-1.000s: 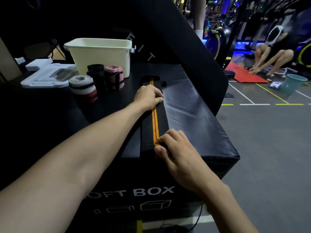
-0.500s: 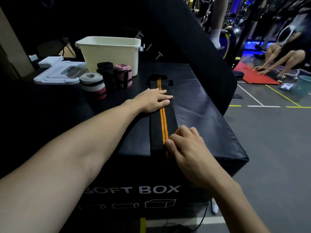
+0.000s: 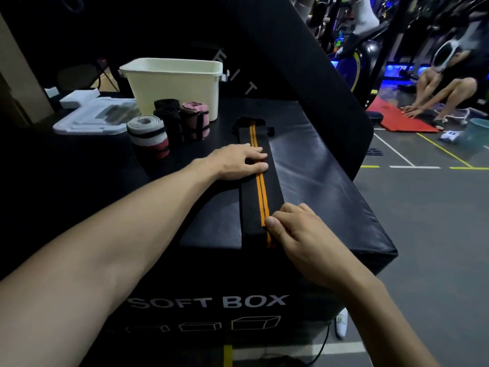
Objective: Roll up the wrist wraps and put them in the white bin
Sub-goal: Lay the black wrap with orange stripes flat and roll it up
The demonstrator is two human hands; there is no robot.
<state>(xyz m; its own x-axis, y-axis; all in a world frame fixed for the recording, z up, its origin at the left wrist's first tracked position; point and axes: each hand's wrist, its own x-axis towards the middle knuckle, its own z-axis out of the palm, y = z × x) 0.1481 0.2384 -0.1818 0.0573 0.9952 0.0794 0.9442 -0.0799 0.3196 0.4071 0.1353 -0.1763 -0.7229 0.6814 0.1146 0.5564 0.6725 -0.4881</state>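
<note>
Wrist wrap (image 3: 258, 186) lies flat; left hand (image 3: 239, 161) presses it open-fingered, right hand (image 3: 299, 231) pinches its end.

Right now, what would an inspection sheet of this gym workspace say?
Surface: black soft box, padded top.
Job's things: black wrist wrap with orange stripes laid flat; three rolled wraps standing beside white bin.
Clutter: white foam tray at left.
Hands: left hand presses flat on wrap; right hand pinches its near end.
Cables: black cable on floor.
Surroundings: person crouching on red mat; teal bucket.
</note>
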